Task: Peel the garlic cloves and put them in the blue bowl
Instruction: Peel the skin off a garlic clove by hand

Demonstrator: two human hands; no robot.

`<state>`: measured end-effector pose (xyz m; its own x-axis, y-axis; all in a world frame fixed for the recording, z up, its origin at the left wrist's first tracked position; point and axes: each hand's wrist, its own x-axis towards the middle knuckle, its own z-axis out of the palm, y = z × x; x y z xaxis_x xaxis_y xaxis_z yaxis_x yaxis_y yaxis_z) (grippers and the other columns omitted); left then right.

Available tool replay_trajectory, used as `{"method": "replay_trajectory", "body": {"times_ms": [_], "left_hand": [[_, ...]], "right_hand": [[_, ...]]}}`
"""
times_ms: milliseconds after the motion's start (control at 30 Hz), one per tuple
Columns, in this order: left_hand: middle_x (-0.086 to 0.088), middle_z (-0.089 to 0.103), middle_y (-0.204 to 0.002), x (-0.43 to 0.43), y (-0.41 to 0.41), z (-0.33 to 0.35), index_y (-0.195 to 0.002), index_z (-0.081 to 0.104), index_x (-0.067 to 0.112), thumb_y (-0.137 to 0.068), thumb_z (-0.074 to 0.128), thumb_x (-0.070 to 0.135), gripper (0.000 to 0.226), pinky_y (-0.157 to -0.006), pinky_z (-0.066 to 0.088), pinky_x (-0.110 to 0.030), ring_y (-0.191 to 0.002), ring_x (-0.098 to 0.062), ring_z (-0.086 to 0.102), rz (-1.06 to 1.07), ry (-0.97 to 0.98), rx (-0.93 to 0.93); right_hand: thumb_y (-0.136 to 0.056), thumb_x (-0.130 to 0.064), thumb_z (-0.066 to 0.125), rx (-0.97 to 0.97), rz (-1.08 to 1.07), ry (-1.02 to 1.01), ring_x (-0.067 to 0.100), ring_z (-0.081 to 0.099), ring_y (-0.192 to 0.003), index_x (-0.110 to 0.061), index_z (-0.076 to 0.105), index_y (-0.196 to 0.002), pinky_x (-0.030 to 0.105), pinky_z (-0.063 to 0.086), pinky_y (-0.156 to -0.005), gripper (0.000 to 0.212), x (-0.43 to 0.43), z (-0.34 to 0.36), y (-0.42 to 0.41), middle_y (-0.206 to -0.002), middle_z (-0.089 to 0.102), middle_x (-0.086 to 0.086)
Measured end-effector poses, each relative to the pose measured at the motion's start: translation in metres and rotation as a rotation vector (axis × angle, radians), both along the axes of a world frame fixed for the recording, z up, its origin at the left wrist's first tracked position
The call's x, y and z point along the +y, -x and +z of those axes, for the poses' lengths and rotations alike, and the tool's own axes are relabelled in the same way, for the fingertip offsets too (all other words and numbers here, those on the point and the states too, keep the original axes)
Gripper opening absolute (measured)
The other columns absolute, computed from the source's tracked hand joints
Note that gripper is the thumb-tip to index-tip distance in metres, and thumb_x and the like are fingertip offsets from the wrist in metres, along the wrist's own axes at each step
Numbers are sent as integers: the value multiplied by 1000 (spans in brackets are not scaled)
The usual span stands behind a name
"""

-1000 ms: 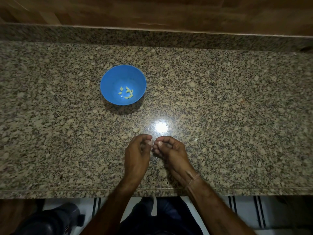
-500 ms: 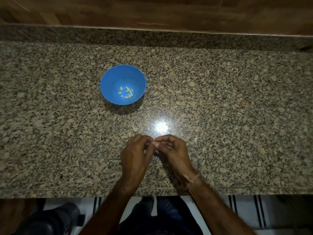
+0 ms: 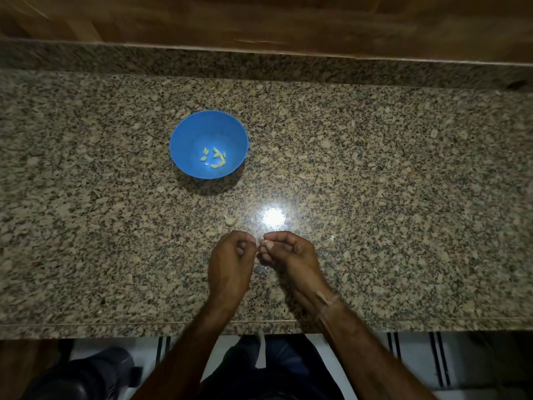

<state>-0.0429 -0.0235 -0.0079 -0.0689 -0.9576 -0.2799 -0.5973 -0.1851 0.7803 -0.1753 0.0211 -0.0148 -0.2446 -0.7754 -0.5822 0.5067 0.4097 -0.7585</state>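
The blue bowl (image 3: pixel 184 134) stands on the granite counter at centre left, with several peeled garlic cloves (image 3: pixel 215 158) at its bottom. An unpeeled clove (image 3: pixel 230 220) lies on the counter between the bowl and my hands. My right hand (image 3: pixel 291 255) pinches a small pale garlic clove (image 3: pixel 264 242) at its fingertips. My left hand (image 3: pixel 230 258) is just left of it, its fingers curled with the thumb against the forefinger. I see nothing between them. A narrow gap separates the two hands.
The speckled granite counter (image 3: pixel 403 197) stretches wide on both sides, with a bright light reflection (image 3: pixel 274 217) just beyond my hands. A raised granite backsplash (image 3: pixel 259 64) and a wooden wall run along the back. The counter's front edge (image 3: pixel 86 324) is near my body.
My hands were touching at the fingertips half a second ago. They have now drawn slightly apart, and the clove stays in my right fingers. Bowl and loose clove have not moved.
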Motion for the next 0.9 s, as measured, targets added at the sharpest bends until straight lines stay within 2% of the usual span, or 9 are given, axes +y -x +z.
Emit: {"method": "replay_trajectory", "body": {"times_ms": [200, 300, 367, 433, 533, 700, 767, 833, 900], "left_hand": [[11, 66, -90, 0, -2, -5, -92, 69, 24, -98, 57, 13, 17, -65, 47, -27, -79, -3, 59, -61, 83, -20], [10, 62, -82, -1, 0, -8, -86, 65, 25, -102, 57, 25, 18, -59, 40, -30, -73, -4, 56, -93, 112, -67], [9, 59, -79, -1, 0, -10, -83, 60, 26, -102, 60, 32, 21, -56, 39, -30, -70, -7, 55, -98, 135, -109], [9, 60, -90, -1, -3, -12, -91, 62, 25, -101, 59, 21, 11, -62, 47, -32, -78, -13, 59, -112, 163, -124], [12, 64, -101, 0, -5, -10, -101, 69, 26, -94, 58, 4, 26, -71, 53, -34, -89, -12, 62, -102, 182, -89], [16, 69, -81, 1, -8, -2, -95, 68, 37, -98, 67, 36, 3, -60, 43, -27, -74, -7, 64, -68, 143, -131], [15, 63, -74, 2, -11, -2, -89, 64, 36, -95, 69, 47, 13, -57, 35, -26, -71, -8, 61, -62, 143, -174], [14, 63, -81, 4, -15, -8, -92, 68, 32, -98, 65, 30, 7, -60, 36, -28, -82, -14, 60, -85, 217, -183], [13, 65, -103, 7, -16, -12, -105, 71, 29, -91, 64, 5, 28, -75, 46, -33, -101, -15, 55, -118, 255, -162]], "right_hand": [[-101, -4, 66, 187, 72, 51, 28, 70, -85, 0, 73, -105, 39, 58, -78, 8, 0, -1, 4, -98, 73, 31], [-104, -9, 64, 268, 105, 81, 24, 65, -79, 4, 70, -104, 34, 54, -70, 14, 0, -1, 5, -94, 70, 31], [-106, -13, 63, 300, 107, 85, 20, 64, -76, 6, 70, -102, 30, 53, -67, 20, -1, 1, 5, -88, 71, 22], [-107, -17, 62, 313, 107, 83, 19, 63, -74, 5, 70, -99, 29, 52, -65, 24, -2, 1, 5, -85, 71, 14], [-108, -20, 61, 310, 103, 62, 17, 62, -72, 5, 69, -96, 28, 52, -65, 28, -3, 2, 5, -82, 70, 10], [-108, -26, 60, 291, 106, 23, 20, 58, -70, 3, 68, -87, 33, 50, -67, 37, -5, 6, 0, -74, 64, 7], [-108, -29, 60, 304, 111, 19, 20, 57, -68, 0, 69, -84, 34, 48, -65, 39, -6, 7, -2, -72, 63, 7], [-107, -31, 61, 327, 123, 16, 20, 58, -66, 2, 69, -83, 34, 49, -65, 42, -5, 6, -3, -71, 64, 8], [-107, -31, 62, 358, 140, 25, 20, 61, -68, 6, 69, -86, 36, 52, -69, 43, -4, 6, -2, -72, 66, 13]]}}
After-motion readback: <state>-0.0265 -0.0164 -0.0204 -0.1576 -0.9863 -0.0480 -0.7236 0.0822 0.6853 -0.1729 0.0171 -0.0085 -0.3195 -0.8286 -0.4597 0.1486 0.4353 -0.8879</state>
